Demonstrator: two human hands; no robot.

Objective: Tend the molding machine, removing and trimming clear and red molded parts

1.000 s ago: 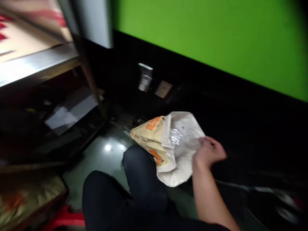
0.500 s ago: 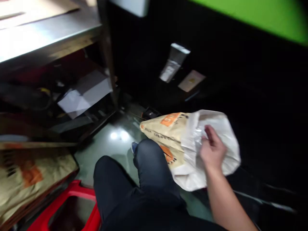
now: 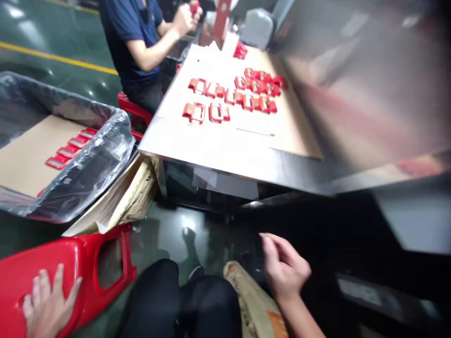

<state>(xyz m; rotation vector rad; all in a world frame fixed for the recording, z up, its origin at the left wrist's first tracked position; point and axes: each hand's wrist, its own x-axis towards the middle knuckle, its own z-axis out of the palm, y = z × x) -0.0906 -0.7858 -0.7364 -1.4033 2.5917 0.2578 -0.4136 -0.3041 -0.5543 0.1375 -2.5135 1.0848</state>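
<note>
My left hand [image 3: 49,300] rests on the seat of a red plastic stool [image 3: 38,256], its fingers spread flat. My right hand [image 3: 283,267] is in the air at the right of my knees, fingers curled and thumb against the forefinger. Whether anything small is inside it is hidden. Under that hand stands a tan printed sack [image 3: 252,300], partly covered by my wrist and leg. Ahead, on a metal-edged table [image 3: 225,162], lie several red plastic parts [image 3: 248,101] with rectangular openings. A thin stick [image 3: 255,132] lies near them.
A plastic-lined bin [image 3: 105,145] at the left holds cardboard and several red parts [image 3: 72,148]. Folded tan sacks [image 3: 137,192] stand beside it. A co-worker [image 3: 137,51] sits at the table's far left, holding something red. A dark machine side borders the right.
The view has swung up and left, bringing the table, bin and co-worker into sight. My right hand has left the sack's mouth. My left hand now shows on the stool.
</note>
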